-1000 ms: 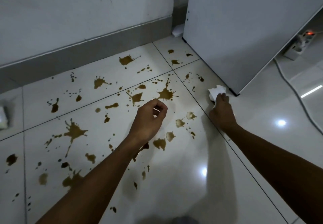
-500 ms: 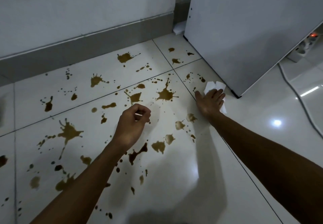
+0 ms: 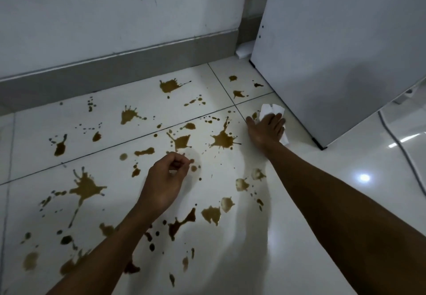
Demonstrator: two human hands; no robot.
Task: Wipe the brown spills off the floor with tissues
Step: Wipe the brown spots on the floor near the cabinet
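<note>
One flat right hand (image 3: 267,129) presses tissue (image 3: 272,110) lying lengthwise toward the cabinet (image 3: 334,64).

Glossy white floor tiles (image 3: 299,260), crumpled paper tissue (image 3: 272,110), wet brown spills (image 3: 222,140).

tissue (image 3: 271,110): mostly hidden under right hand (image 3: 266,129) | cable (image 3: 396,142): cut off at right edge

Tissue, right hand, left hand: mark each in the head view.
tissue (image 3: 272,109), head view: white upper part showing beyond the fingers.
right hand (image 3: 266,127), head view: back of the hand, flat on the tissue.
left hand (image 3: 162,183), head view: back of the hand, fingers curled above the floor.
</note>
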